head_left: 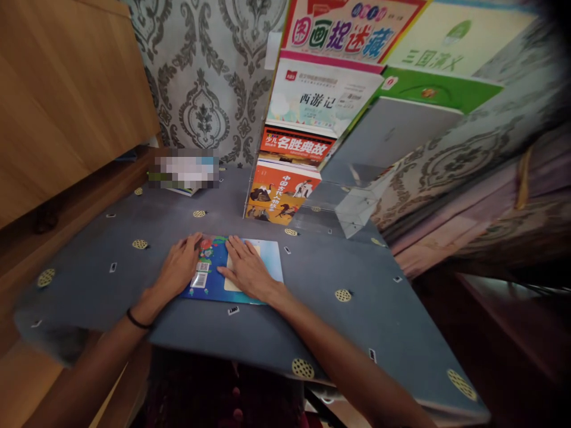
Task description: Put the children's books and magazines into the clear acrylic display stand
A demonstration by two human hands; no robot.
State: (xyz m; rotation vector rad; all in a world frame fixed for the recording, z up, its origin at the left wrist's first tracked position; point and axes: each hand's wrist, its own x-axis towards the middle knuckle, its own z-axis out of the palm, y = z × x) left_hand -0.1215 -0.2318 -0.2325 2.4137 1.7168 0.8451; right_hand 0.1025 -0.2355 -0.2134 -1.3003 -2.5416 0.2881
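Note:
A thin blue book (214, 290) lies on the table near its front edge, with a barcode and colourful pictures showing on its left part. My left hand (179, 261) rests along the book's left side, fingers stretched out towards its far corner; a dark band circles that wrist. Lying flat across the middle of the book is my right hand (247, 267), its fingers and thumb apart. It covers part of a pale yellow panel on the cover. Neither hand grips anything.
A clear book rack (354, 205) holding several upright books stands behind and to the right. Blurred-out books (182, 172) lie at the back left. A wooden cabinet (71, 101) borders the left; a curtain (473, 208) hangs at the right. Patterned blue-grey cloth (312, 333) covers the table.

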